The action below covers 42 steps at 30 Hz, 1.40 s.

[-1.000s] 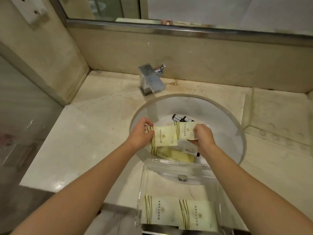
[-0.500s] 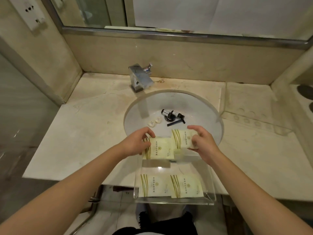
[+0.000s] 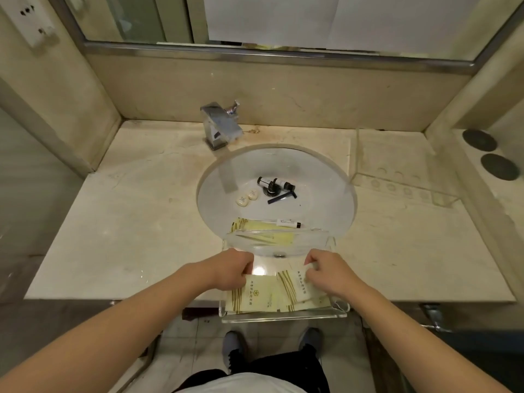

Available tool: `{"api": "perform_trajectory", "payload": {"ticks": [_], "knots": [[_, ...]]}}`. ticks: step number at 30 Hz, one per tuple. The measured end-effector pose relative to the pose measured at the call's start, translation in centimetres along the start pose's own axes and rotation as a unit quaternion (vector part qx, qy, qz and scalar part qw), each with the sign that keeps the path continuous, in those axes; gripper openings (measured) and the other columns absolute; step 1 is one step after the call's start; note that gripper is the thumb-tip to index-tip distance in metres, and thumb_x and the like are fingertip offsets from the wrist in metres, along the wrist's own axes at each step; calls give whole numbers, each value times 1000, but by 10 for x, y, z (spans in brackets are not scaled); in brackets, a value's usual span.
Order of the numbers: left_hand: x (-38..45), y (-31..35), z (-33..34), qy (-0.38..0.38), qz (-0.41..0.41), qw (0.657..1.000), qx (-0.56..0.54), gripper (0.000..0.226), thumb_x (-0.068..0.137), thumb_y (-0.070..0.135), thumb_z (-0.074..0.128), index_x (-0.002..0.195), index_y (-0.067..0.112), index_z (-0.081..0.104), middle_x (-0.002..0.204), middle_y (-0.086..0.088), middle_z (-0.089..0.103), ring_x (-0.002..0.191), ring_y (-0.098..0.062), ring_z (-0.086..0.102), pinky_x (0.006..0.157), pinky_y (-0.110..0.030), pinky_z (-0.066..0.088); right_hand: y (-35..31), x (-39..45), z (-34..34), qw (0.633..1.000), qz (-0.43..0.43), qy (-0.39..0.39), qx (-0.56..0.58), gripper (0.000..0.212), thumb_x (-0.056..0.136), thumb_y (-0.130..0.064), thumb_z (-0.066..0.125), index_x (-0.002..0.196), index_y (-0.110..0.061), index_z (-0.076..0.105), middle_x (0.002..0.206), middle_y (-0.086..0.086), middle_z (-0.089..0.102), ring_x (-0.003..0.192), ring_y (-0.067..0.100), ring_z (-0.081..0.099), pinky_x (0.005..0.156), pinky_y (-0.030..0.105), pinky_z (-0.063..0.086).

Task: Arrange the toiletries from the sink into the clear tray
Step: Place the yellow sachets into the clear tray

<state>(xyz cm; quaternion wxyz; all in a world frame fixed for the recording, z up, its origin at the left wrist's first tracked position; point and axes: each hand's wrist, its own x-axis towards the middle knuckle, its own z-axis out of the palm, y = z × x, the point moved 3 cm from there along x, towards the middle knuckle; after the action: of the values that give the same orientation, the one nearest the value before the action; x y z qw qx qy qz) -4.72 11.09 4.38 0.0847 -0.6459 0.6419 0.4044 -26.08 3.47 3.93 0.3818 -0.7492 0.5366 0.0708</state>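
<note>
Low in the frame, each hand sets a cream packet into the clear tray (image 3: 283,317) at the surface's near edge — left hand (image 3: 231,269) grip pinching one packet (image 3: 255,296), right hand (image 3: 330,275) another (image 3: 297,283). Placing step, I judge; next, release and reach mid-frame into the sink (image 3: 326,177) for the bottles (image 3: 273,182), soaps (image 3: 246,197) and remaining packets (image 3: 255,225).
</note>
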Motion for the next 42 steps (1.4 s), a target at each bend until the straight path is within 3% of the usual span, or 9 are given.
{"api": "perform_trajectory", "payload": {"ticks": [3,7,10,16,24,28,31,36,42], "knots": [[0,4,2,30,23,998,55,8,87,16,55,94,18,54,103,-3,61,90,-21,57,80,-32,48,-4,-5,2,989,-39,4,-142,25,82,-36,53,100,-23,63,102,-4,55,93,16,56,72,31,47],[0,10,2,36,54,990,124,40,88,35,62,122,16,53,118,-5,53,107,-24,51,90,-35,46,-15,-4,4,958,-125,-14,-257,45,82,-48,54,123,-30,58,117,-2,51,111,19,47,89,36,42],[1,10,6,32,61,989,134,40,87,34,63,122,18,53,120,-5,54,109,-23,50,89,-34,45,-20,-3,10,946,-173,-59,-266,46,84,-40,59,129,-31,55,119,-1,49,111,19,44,92,35,37],[2,7,8,17,65,990,128,36,84,36,67,111,16,55,111,-2,56,89,-17,51,76,-27,44,-16,-5,14,950,-179,-93,-239,58,78,-40,68,131,-29,50,118,-3,48,109,16,42,90,30,41],[3,11,12,23,73,988,136,45,84,36,67,120,17,50,118,-3,54,102,-22,54,83,-33,48,-7,-1,25,946,-206,-39,-246,61,72,-54,71,124,-31,48,115,-5,47,104,16,41,88,28,38],[4,11,11,24,77,989,127,46,83,41,65,121,19,50,116,-1,51,101,-20,53,83,-33,49,-10,-1,24,947,-219,-6,-234,57,76,-64,57,120,-28,52,113,-7,48,104,14,42,89,29,39],[3,13,0,120,105,984,78,36,88,38,58,119,21,54,114,3,52,99,-16,53,83,-31,49,-16,6,17,952,-226,88,-189,37,88,-52,49,111,-25,59,107,-7,53,98,13,46,87,30,43],[6,6,-33,322,73,943,-51,19,91,27,55,108,21,59,98,9,54,85,-8,51,77,-24,47,-29,30,-1,953,-204,201,-98,10,87,-26,59,89,-17,65,90,-5,59,86,14,51,72,25,37],[37,-32,-63,350,-62,918,-174,14,89,16,56,101,13,62,95,0,59,82,-16,55,79,-29,48,-46,76,-32,974,-133,181,-32,11,89,-18,53,87,-15,64,85,-2,62,77,17,56,64,30,43]]}}
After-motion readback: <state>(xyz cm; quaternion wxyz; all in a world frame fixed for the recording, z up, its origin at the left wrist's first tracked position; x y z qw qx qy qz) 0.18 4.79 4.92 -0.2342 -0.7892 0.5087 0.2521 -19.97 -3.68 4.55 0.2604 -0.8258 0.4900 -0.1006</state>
